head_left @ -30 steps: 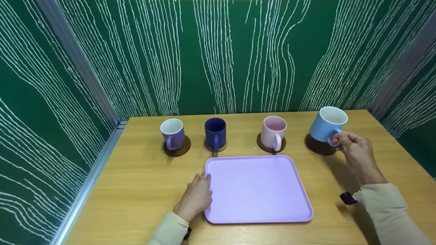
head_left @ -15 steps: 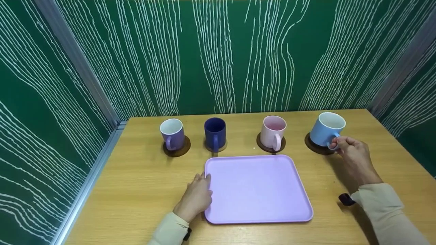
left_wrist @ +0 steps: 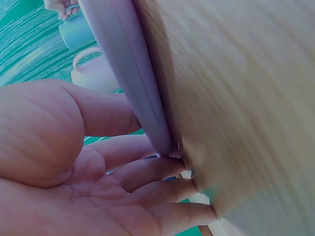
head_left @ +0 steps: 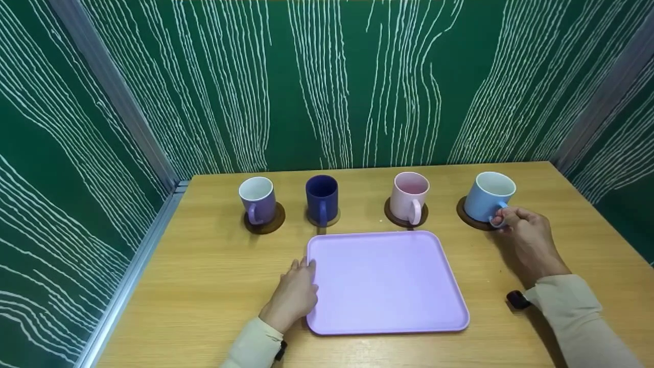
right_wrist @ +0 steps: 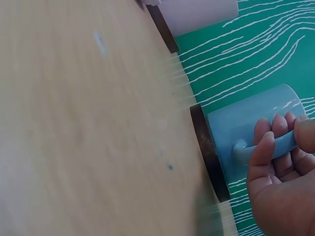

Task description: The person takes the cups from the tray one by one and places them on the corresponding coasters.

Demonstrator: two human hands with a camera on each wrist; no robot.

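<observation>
In the head view my right hand (head_left: pixel 531 243) grips the handle of a light blue mug (head_left: pixel 483 200). That mug stands upright on a dark round coaster (head_left: pixel 462 217), and the right wrist view shows its base against the coaster (right_wrist: pixel 209 152), with fingers curled round the handle. My left hand (head_left: pixel 292 296) rests at the left edge of a lilac rectangular tray (head_left: pixel 383 286). In the left wrist view its thumb lies against the tray (left_wrist: pixel 130 73), while its extended fingers touch the table beside the rim.
Left of the blue mug, a pink mug (head_left: pixel 406 199), a dark blue mug (head_left: pixel 328 197) and a purple mug (head_left: pixel 265 209) stand on their own coasters along the back of the wooden table (head_left: pixel 214 296). A green wall (head_left: pixel 378 82) with white lines rises behind.
My right hand has lowered the light blue mug from above its coaster down onto it. The left hand and the tray have stayed in place.
</observation>
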